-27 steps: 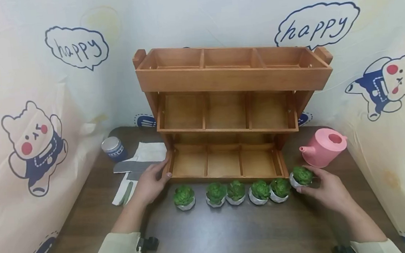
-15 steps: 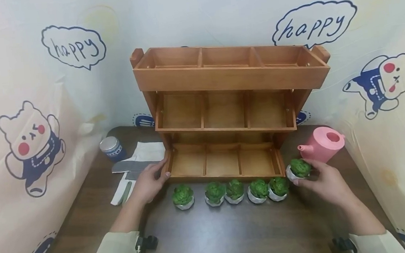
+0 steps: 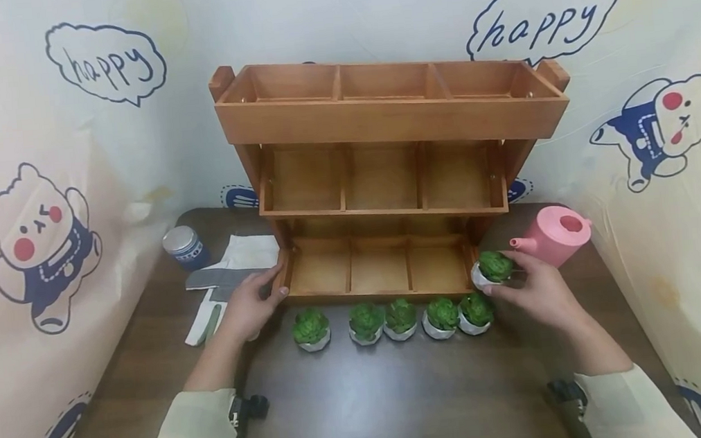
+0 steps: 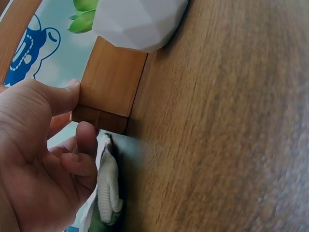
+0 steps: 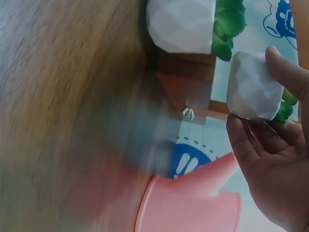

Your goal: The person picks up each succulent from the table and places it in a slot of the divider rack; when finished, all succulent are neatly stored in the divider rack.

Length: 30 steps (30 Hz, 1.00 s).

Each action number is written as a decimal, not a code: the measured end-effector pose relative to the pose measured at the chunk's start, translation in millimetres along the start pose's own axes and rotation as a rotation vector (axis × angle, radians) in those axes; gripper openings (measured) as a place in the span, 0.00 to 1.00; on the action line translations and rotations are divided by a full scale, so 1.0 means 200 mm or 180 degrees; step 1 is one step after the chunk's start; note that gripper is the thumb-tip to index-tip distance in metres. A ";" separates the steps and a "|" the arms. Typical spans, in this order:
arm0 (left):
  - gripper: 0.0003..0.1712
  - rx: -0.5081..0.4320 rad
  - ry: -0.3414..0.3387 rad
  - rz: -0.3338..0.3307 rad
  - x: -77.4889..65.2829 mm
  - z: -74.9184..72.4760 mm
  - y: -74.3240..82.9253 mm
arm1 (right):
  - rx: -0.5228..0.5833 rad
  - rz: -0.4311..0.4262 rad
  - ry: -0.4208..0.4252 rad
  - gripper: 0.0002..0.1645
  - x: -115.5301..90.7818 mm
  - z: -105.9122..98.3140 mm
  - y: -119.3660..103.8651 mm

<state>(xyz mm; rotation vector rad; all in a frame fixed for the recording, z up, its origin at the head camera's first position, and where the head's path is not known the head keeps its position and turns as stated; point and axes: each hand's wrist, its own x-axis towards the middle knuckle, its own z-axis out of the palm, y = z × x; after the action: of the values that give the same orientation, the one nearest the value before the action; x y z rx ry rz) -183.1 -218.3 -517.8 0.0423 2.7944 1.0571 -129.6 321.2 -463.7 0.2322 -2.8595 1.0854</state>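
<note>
A three-tier wooden planter shelf point(image 3: 388, 119) with divided bins stands at the back of the table. My left hand point(image 3: 247, 310) grips the left front corner of its bottom tier; in the left wrist view the thumb presses the front board point(image 4: 116, 77) and the fingers curl at its end. Between the thumb and fingers of my right hand point(image 3: 544, 291) is a potted succulent point(image 3: 496, 266), its faceted white pot point(image 5: 255, 87) raised beside the right front corner of the bottom tier. Several more potted succulents point(image 3: 366, 322) are lined up in front of the shelf.
A pink watering can point(image 3: 555, 234) stands at the right, just behind my right hand. On the left lie white-and-grey gloves point(image 3: 250, 254) and a blue jar point(image 3: 187, 248) with a silver lid. Printed cloth point(image 3: 332, 12) encloses the table's back and sides.
My right hand has carried the succulent leftward and up toward the bottom tier's right end. My left hand keeps its hold on the shelf. The head view has shifted slightly.
</note>
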 end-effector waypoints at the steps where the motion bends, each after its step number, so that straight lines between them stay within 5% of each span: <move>1: 0.37 -0.0013 0.0001 -0.0002 0.00 0.00 0.00 | 0.0013 -0.0002 -0.0015 0.39 0.01 0.01 -0.01; 11: 0.37 -0.0087 0.0005 -0.0011 0.01 0.01 0.00 | 0.0010 0.0189 -0.0199 0.47 0.11 0.07 -0.05; 30: 0.37 -0.0206 -0.0081 -0.0125 -0.01 0.00 0.01 | -0.0081 0.0213 -0.0551 0.46 0.22 0.24 -0.15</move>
<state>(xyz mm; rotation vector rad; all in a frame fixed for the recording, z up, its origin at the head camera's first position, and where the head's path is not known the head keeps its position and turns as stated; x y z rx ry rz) -181.8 -217.5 -516.9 -0.0066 2.7247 1.1290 -169.3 262.9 -474.0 0.2416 -3.0526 1.0904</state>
